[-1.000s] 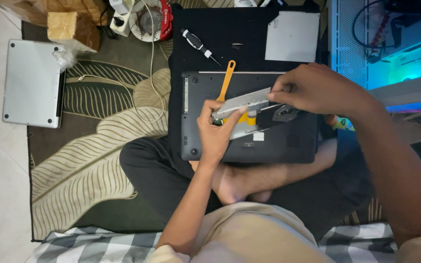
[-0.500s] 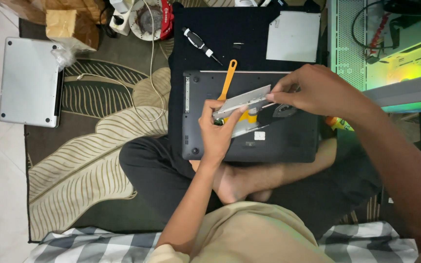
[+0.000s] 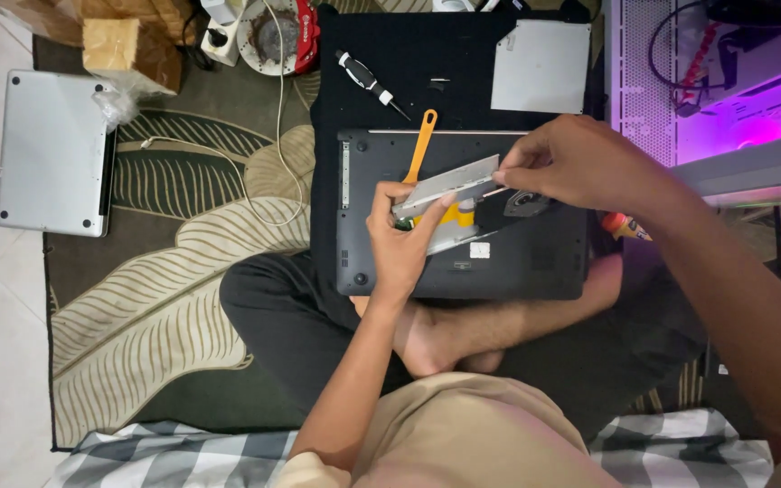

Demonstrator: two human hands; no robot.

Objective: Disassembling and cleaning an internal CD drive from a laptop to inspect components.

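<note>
We're holding flat silver drive (image 3: 449, 188) over upturned dark laptop (image 3: 535, 262) in our lap, mid-removal by looks of it. Left hand (image 3: 401, 244) pinching drive's near end, right hand (image 3: 580, 163) fingers pinching far end. Orange pry tool (image 3: 420, 145) lying underneath. Next bit probably needing steady, level lift clear.

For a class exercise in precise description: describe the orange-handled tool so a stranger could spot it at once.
Start at the dark laptop lying base-up on the black mat. Near its far edge lies the orange pry tool, handle loop pointing away. Unlike the black-and-white screwdriver beyond it, it is flat and orange.
</note>
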